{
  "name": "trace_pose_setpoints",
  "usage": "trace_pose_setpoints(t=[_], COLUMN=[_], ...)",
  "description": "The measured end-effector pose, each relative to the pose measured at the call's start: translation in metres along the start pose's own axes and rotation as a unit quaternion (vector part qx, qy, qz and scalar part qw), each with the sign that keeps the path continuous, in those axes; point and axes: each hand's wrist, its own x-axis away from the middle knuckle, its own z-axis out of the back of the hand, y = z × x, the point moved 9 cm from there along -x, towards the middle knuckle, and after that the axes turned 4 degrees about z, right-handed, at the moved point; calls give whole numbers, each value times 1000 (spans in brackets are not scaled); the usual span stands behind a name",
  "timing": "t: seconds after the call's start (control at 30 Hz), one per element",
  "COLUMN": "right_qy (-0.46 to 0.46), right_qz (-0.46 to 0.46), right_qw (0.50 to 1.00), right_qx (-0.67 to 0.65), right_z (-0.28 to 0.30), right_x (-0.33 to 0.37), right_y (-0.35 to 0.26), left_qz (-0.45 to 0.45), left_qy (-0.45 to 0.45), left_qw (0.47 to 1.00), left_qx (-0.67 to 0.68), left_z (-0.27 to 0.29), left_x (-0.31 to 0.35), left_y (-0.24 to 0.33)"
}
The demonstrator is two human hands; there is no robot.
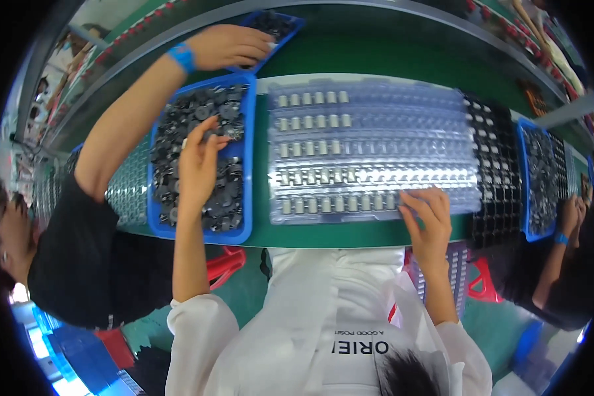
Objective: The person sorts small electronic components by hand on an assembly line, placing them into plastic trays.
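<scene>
My left hand (199, 164) is over a blue bin (247, 198) heaped with small black parts (226, 191). Its thumb and fingers are apart, and I make out nothing held between them. At the right end of the nearest filled row in a clear plastic tray (376, 216), my right hand (431, 221) has thumb and forefinger around a small silvery cylinder, mostly hidden by the fingertips. More silvery cylinders (325, 204) stand in that row. Shorter rows of them fill the left part of the tray's other rows.
At left, a co-worker's arm (135, 109) with a blue wristband reaches across to a smaller blue bin (290, 30). To the right lie a black grid tray (498, 171) and another blue bin (527, 198). A second co-worker's hand (569, 214) is at far right.
</scene>
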Motion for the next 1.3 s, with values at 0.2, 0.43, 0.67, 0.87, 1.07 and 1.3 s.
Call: trace_pose_setpoints(t=[0.2,0.43,0.67,0.87,1.07,1.3], right_qy=[28,16,-9,23,32,10], right_qz=[27,-202,-140,-157,-175,-55], right_qw=[999,906,880,889,880,960], right_qx=[-37,-372,-454,-429,-441,-273], right_z=[4,-17,-28,-23,-20,-6], right_x=[-7,-38,-45,-31,-29,-39], right_y=[-9,-8,-25,-13,-10,-34], left_qz=[93,111,76,139,112,31], left_qy=[-72,-158,-227,-274,-248,-205], left_qw=[992,932,939,878,915,952], left_qx=[47,306,246,367,299,224], left_z=[-25,-101,-145,-161,-155,-150], left_x=[23,59,80,94,92,92], left_y=[24,69,73,74,81,91])
